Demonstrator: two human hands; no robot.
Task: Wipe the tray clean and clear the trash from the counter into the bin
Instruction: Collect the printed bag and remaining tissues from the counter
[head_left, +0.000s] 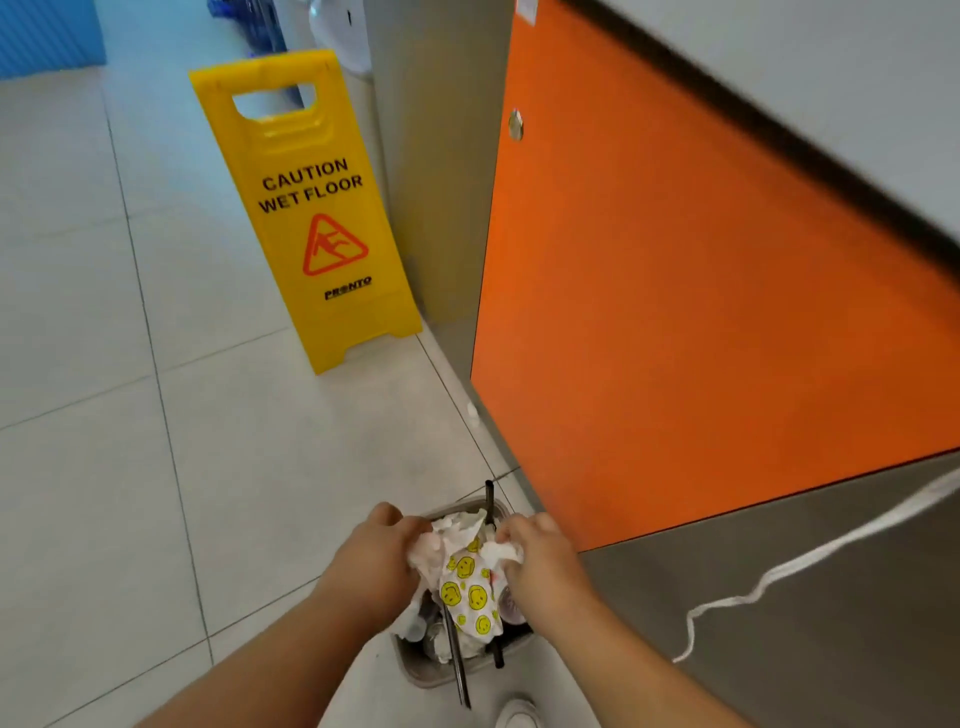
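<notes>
A small grey bin (415, 667) stands on the tiled floor below me, full of crumpled paper and black straws. Over it I hold a wad of trash (470, 582): white napkins and a wrapper printed with yellow smiley faces. My left hand (382, 551) grips the wad's left side. My right hand (535, 558) grips a white napkin on its right side. Both hands sit just above the bin's opening. The tray and counter top are out of view.
A yellow "CAUTION WET FLOOR" sign (311, 208) stands on the floor ahead. An orange cabinet door (701, 312) hangs open to the right above a steel panel. A white cord (779, 571) dangles at the right. Bare floor tiles lie to the left.
</notes>
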